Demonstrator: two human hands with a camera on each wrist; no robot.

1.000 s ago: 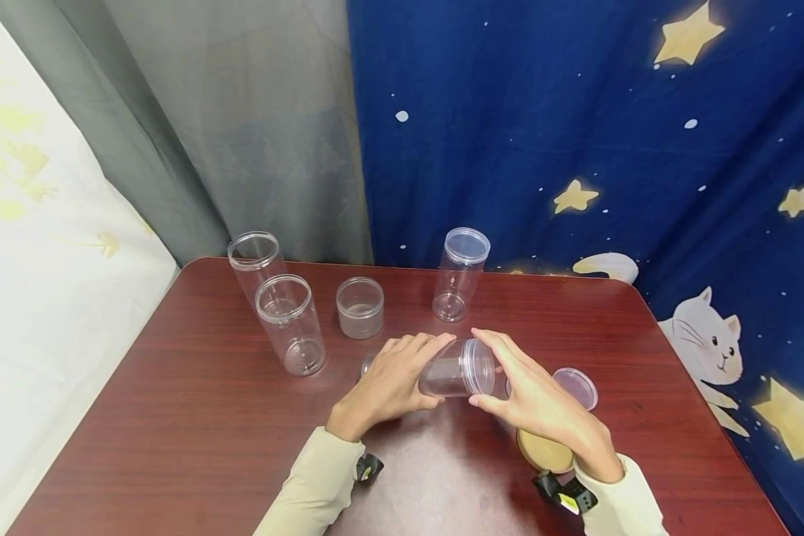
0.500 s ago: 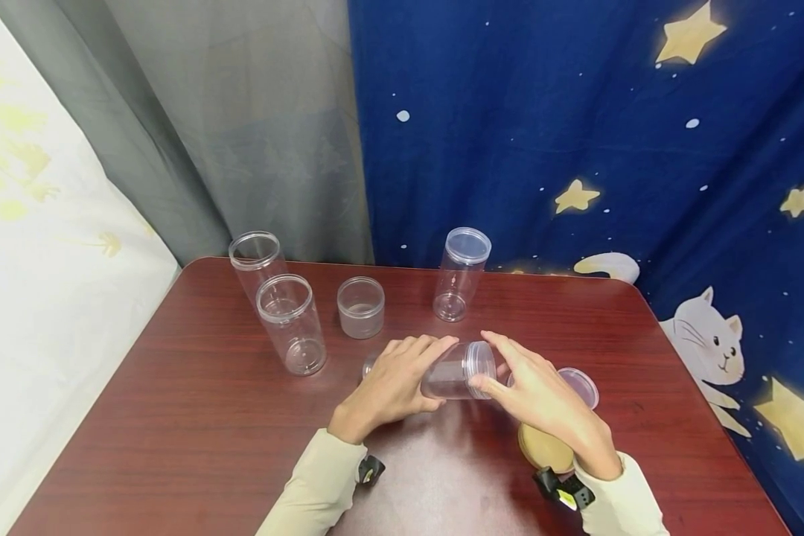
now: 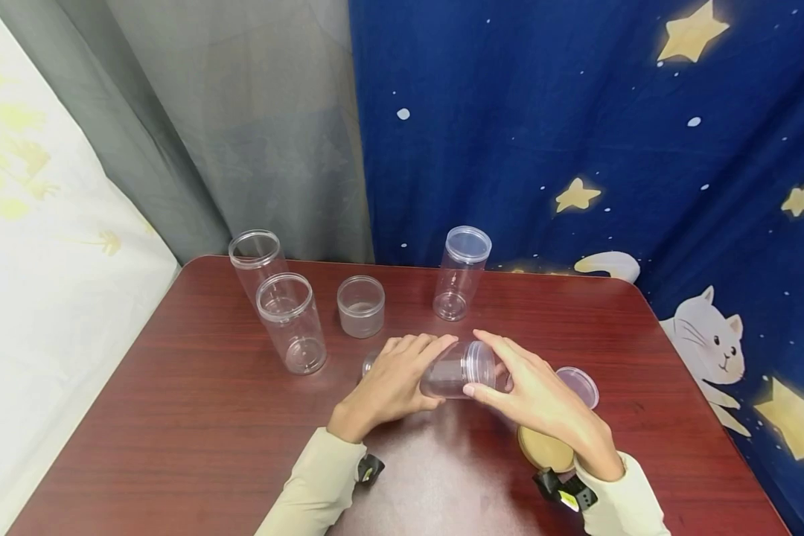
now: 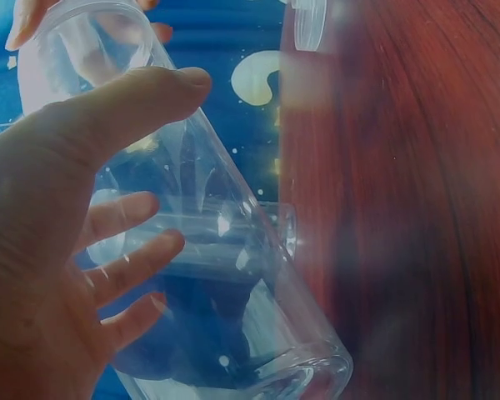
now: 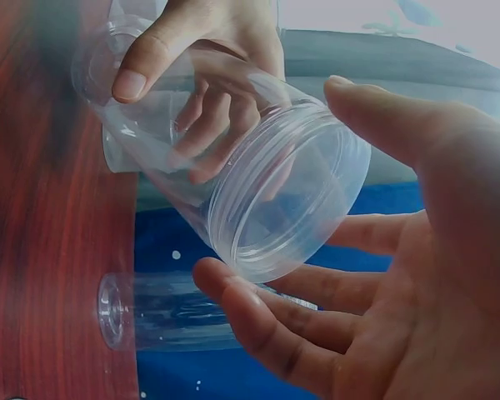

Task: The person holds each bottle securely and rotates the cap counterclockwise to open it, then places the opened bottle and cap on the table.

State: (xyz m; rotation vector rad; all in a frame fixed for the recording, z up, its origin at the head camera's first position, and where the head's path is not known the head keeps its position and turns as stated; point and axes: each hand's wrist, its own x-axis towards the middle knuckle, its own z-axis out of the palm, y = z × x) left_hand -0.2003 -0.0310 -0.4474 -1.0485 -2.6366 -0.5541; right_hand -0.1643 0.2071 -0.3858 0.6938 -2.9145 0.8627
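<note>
A tall clear plastic jar [image 3: 445,374] is tipped on its side above the table, its lidded end toward the right. My left hand [image 3: 391,383] grips its body, thumb on the near side and fingers round the far side; the hand hides much of the base end. Around the clear screw lid [image 3: 480,365], my right hand [image 3: 536,387] has its thumb on the near edge and fingers on the far edge. In the right wrist view, the lid [image 5: 296,196] sits between thumb and fingertips, with the palm apart from its flat face.
Two tall open jars [image 3: 293,327] [image 3: 254,257] stand at the left, beside a short clear jar [image 3: 360,309]. A tall lidded jar [image 3: 462,275] stands at the back. Near my right wrist lie a clear lid [image 3: 578,387] and a yellow round lid [image 3: 544,449] on the red-brown table [image 3: 194,432].
My right thumb and fingers have shifted round the lid's edge, the thumb moving up and then slightly left. My left hand and the jar stay nearly in place.
</note>
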